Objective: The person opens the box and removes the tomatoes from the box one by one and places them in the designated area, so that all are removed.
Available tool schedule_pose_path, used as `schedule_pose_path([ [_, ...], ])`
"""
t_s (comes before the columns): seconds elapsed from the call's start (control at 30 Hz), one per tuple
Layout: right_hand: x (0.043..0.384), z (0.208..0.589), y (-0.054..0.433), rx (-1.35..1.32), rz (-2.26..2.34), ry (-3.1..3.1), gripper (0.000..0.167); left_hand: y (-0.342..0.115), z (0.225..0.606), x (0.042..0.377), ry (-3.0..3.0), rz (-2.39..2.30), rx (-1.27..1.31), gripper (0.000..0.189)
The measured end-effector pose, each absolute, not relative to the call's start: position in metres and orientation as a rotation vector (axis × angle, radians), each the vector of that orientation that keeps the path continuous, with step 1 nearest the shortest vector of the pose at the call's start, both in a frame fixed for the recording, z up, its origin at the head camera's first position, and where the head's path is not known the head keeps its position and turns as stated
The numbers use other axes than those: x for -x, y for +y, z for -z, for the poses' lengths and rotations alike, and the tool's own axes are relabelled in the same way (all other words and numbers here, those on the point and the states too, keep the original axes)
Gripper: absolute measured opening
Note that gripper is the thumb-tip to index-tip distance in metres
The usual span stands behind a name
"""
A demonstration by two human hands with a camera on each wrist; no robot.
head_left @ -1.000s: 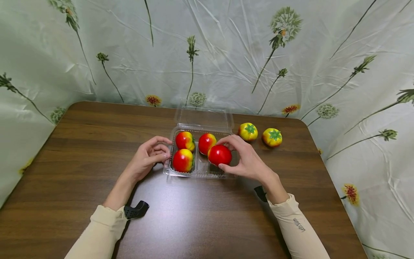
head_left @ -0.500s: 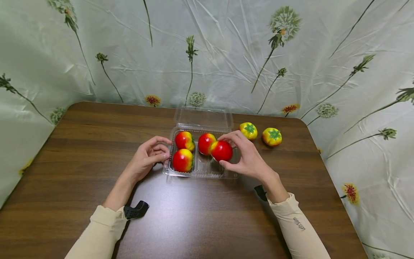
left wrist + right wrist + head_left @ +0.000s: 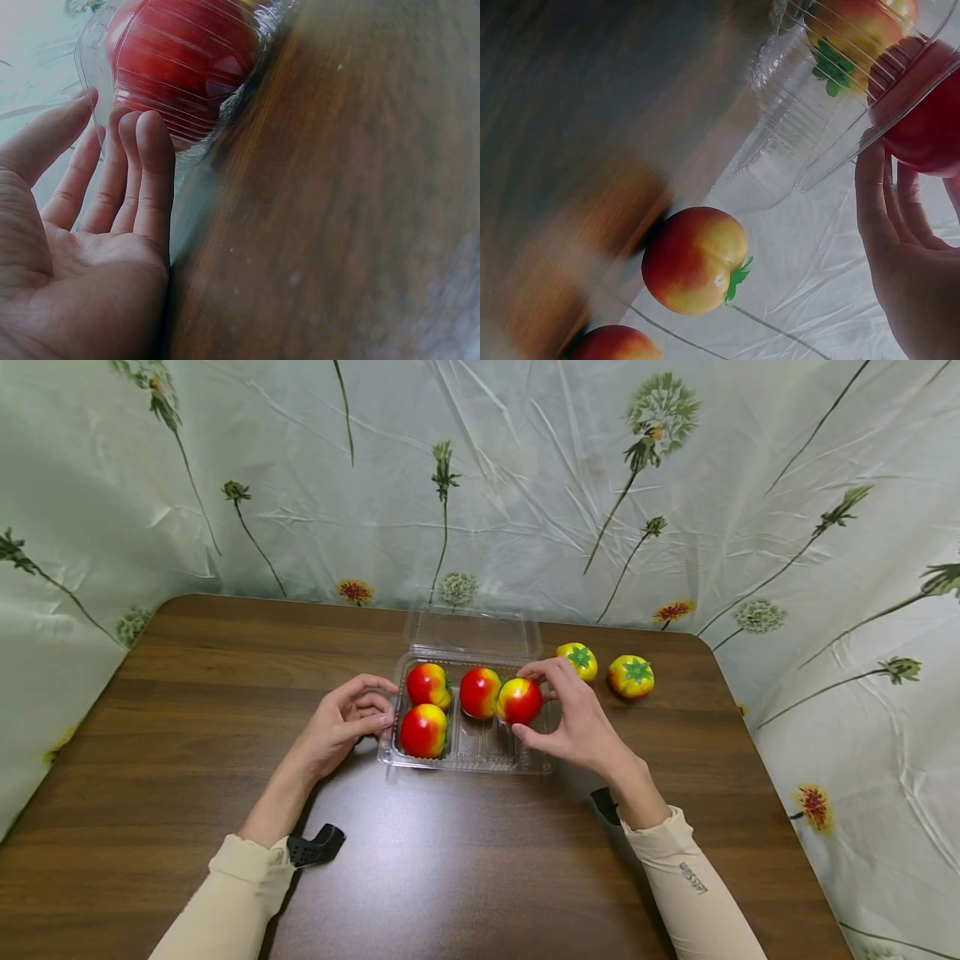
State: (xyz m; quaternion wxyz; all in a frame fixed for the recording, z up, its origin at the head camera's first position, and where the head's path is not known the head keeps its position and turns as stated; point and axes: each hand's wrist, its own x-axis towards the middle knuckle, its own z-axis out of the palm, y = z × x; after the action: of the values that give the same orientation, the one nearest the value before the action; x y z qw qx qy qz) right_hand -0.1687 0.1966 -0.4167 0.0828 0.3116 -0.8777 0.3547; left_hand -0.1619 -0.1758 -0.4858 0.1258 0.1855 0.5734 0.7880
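My right hand (image 3: pixel 573 718) grips a red-and-yellow tomato (image 3: pixel 520 701) between thumb and fingers, over the right side of a clear plastic clamshell container (image 3: pixel 472 762). In the right wrist view, that tomato (image 3: pixel 922 112) shows deep red beyond the container wall. Two tomatoes sit in the left compartment, a back one (image 3: pixel 428 685) and a front one (image 3: pixel 423 731). Another tomato (image 3: pixel 479 692) lies right beside the held one. My left hand (image 3: pixel 347 727) rests with relaxed fingers at the container's left edge; in the left wrist view its fingertips (image 3: pixel 154 127) are right at the ribbed wall.
Two more tomatoes, a nearer-to-container one (image 3: pixel 579 661) and an outer one (image 3: pixel 632 677), lie on the wooden table (image 3: pixel 420 877) to the right, green leaves up. The container's lid (image 3: pixel 474 633) is folded back. A flowered curtain (image 3: pixel 510 485) hangs behind the table.
My right hand has shifted slightly right and back with the tomato, which has turned so its yellow part faces up and left. The left hand and the other tomatoes have stayed put.
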Motion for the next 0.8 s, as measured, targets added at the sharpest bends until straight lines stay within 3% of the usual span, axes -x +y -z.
schedule_pose_path([
  [0.8, 0.1671, 0.4131, 0.1985, -0.651, -1.188, -2.57, 0.07, -0.1752, 0.4863, 0.1623, 1.663, -2.3, -0.546, 0.038],
])
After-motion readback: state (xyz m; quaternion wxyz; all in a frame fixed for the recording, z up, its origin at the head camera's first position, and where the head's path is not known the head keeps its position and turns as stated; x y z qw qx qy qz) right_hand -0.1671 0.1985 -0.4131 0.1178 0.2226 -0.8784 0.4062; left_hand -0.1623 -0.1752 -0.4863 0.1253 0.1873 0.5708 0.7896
